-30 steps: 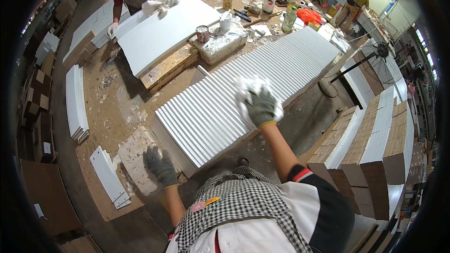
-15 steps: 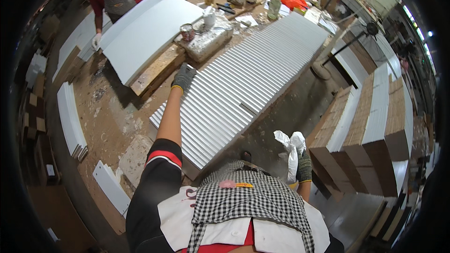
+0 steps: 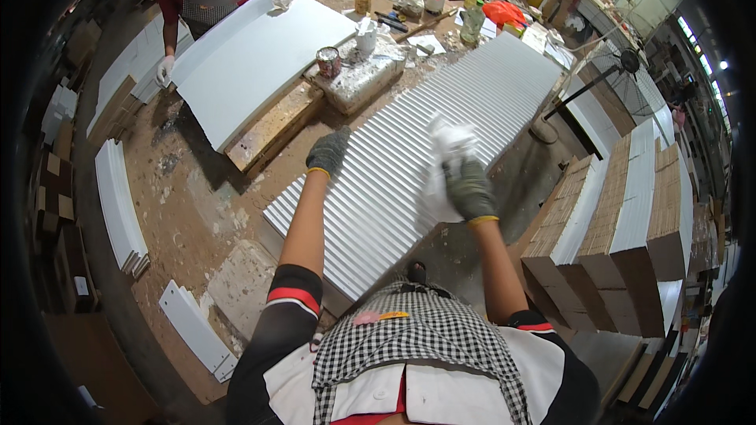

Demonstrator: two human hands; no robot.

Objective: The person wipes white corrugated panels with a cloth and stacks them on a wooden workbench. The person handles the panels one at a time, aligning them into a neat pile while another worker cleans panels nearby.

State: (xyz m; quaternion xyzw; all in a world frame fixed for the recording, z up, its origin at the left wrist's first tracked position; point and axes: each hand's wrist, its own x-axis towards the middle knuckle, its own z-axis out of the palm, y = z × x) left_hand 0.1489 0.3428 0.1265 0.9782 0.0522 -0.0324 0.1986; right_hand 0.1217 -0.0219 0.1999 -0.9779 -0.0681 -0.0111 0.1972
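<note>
A long ribbed panel, silvery white with many parallel ridges, lies slantwise across the workbench in front of me. My left hand, in a dark grey knit glove with a yellow cuff, is at its left long edge, fingers curled over that edge. Over the panel's right side, my right hand wears a matching glove and is closed around a crumpled white cloth. Motion smears the cloth, and whether it touches the ridges I cannot tell. It covers part of the panel's right edge.
Left of the panel, a paint-spattered block bears a can and a white cup. Across the bench, a co-worker's gloved hands touch a white sheet. Stacked boards and a fan stand right.
My right hand has swung up with the white cloth, from beside my body to over the panel. The left hand stays at the panel's edge. The co-worker's far hand has shifted along the sheet.
</note>
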